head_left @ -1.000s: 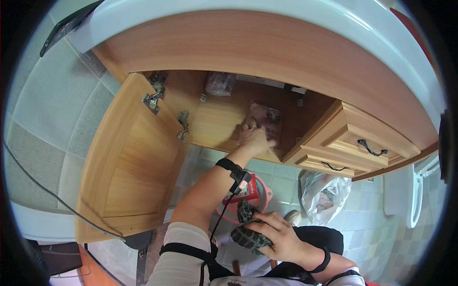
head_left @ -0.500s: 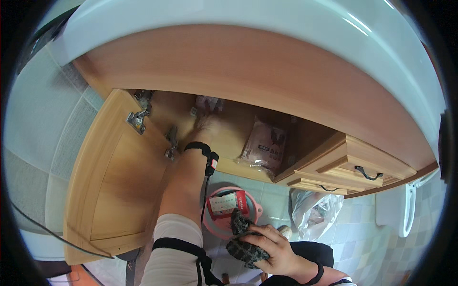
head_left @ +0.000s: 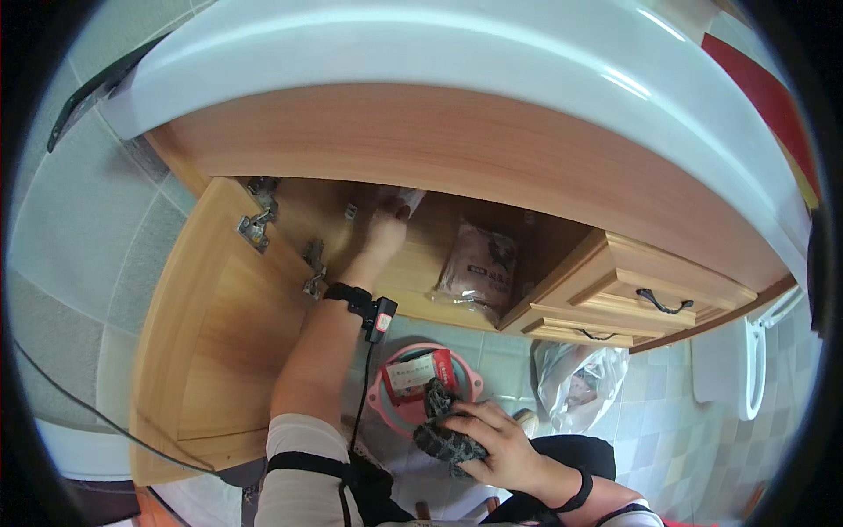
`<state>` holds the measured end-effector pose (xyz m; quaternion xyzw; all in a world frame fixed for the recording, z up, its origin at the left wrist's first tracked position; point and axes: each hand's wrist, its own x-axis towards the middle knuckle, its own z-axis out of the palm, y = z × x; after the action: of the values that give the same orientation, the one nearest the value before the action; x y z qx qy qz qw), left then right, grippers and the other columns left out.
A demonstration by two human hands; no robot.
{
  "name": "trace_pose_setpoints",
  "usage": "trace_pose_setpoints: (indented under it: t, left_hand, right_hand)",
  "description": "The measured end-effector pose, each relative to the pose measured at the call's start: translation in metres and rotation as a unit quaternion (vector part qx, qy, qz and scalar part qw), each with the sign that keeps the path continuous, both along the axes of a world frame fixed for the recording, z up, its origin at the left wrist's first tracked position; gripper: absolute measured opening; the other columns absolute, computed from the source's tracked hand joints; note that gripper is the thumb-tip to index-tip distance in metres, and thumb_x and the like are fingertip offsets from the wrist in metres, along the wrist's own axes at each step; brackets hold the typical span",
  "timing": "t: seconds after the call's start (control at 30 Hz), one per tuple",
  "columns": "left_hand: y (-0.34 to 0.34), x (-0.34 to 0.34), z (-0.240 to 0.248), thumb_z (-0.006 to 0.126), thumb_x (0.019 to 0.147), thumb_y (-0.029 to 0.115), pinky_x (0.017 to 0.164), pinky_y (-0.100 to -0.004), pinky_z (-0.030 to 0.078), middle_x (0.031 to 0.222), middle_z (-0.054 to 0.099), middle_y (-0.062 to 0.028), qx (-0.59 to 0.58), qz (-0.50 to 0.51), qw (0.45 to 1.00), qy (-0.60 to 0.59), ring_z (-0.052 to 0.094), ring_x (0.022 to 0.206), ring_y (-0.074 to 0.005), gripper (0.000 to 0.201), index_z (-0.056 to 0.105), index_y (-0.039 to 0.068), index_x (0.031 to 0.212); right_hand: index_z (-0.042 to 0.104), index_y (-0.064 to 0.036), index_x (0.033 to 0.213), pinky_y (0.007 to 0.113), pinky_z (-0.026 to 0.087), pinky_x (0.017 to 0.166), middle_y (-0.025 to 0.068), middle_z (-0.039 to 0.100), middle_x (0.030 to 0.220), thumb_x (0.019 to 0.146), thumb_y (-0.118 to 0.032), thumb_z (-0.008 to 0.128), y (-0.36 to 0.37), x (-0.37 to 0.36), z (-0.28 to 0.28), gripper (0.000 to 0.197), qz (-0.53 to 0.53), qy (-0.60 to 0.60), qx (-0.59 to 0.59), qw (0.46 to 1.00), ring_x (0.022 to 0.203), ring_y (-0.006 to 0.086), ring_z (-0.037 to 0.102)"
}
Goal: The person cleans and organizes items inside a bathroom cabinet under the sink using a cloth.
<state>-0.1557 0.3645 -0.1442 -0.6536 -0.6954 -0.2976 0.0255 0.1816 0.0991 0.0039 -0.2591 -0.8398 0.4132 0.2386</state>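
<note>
While we crouch at the open cabinet (head_left: 369, 255) under the basin (head_left: 457, 79), our left hand (head_left: 388, 224) is deep inside, at a pale packet (head_left: 406, 200) near the back wall. Fingers touch it, but we cannot tell whether they have closed on it — shadow hides the tips. Only a corner of the packet shows; it looks like thin film, so likely light and crinkly, best pinched at a free edge or pressed flat under the palm.

Right hand (head_left: 492, 439) is low, over our lap, curled tight around a dark cloth (head_left: 443, 435). The cloth is bunched, with a tail sticking up toward the pink bowl (head_left: 391, 413). Soft and limp, maybe damp — it will take any hold, and a full-fist wad like this one suits it.

A red-and-white box (head_left: 417, 373) lies in the bowl, on the tile floor just below the cabinet lip. A brownish bag (head_left: 479, 272) stands on the shelf, right of our left hand and apart from it. Door (head_left: 219, 351) swung wide to the left, hinges showing. Two drawers (head_left: 632, 294) to the right, the upper one pulled out a little. Clear plastic bag (head_left: 575, 382) on the floor beneath them.
</note>
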Motion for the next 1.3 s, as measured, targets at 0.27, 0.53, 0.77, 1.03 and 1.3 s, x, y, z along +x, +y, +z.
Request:
trace_pose_setpoints:
  t: [0.27,0.53,0.77,1.03,1.3]
  left_hand:
    - [-0.102,0.14,0.091,0.052,0.092,0.017,0.089,-0.0419,0.047,0.126,0.054,-0.0184,-0.021,-0.262,0.955,-0.138,0.057,0.108,-0.0358,0.03,0.06,0.001,0.116]
    - [-0.127,0.153,0.056,0.052,0.089,0.011,0.087,-0.0398,0.05,0.118,0.058,-0.0188,-0.116,-0.435,0.893,0.004,0.059,0.105,-0.0364,0.024,0.063,0.001,0.107]
    - [-0.166,0.098,0.136,0.057,0.088,0.015,0.081,-0.0408,0.051,0.104,0.066,-0.0167,-0.145,-0.268,0.945,-0.119,0.062,0.095,-0.0358,0.024,0.065,0.003,0.106]
    - [-0.301,0.059,0.219,0.058,0.088,0.014,0.08,-0.041,0.051,0.103,0.065,-0.0194,-0.096,-0.212,0.963,-0.137,0.063,0.091,-0.037,0.026,0.063,0.002,0.11]
    - [-0.468,0.034,0.245,0.061,0.083,0.002,0.079,-0.0323,0.051,0.097,0.068,-0.0142,-0.141,-0.036,0.955,-0.259,0.066,0.089,-0.0278,0.024,0.065,0.003,0.107]
  right_hand:
    - [0.056,-0.0116,0.121,0.045,0.044,0.096,0.0153,0.052,0.125,0.066,-0.013,0.071,-0.004,0.001,-0.005,0.057,-0.005,-0.013,0.027,1.0,0.105,0.0369,0.055]
    - [0.059,-0.0098,0.117,0.042,0.045,0.095,0.0158,0.055,0.121,0.065,-0.01,0.072,-0.005,-0.01,-0.001,0.054,-0.016,-0.001,0.039,0.999,0.106,0.0355,0.056]
    - [0.058,-0.005,0.116,0.04,0.047,0.091,0.0194,0.059,0.114,0.071,-0.011,0.074,0.006,-0.012,-0.014,0.049,-0.061,0.018,0.034,0.997,0.106,0.0369,0.058]
    - [0.058,0.0016,0.113,0.033,0.049,0.079,0.0143,0.064,0.097,0.083,-0.012,0.069,0.039,-0.051,-0.048,0.034,-0.165,0.116,-0.161,0.966,0.089,0.0246,0.063]
    - [0.057,-0.0001,0.115,0.033,0.054,0.074,0.0084,0.065,0.099,0.09,-0.012,0.06,0.054,-0.081,-0.032,0.028,-0.234,0.258,-0.474,0.809,0.085,0.0195,0.065]
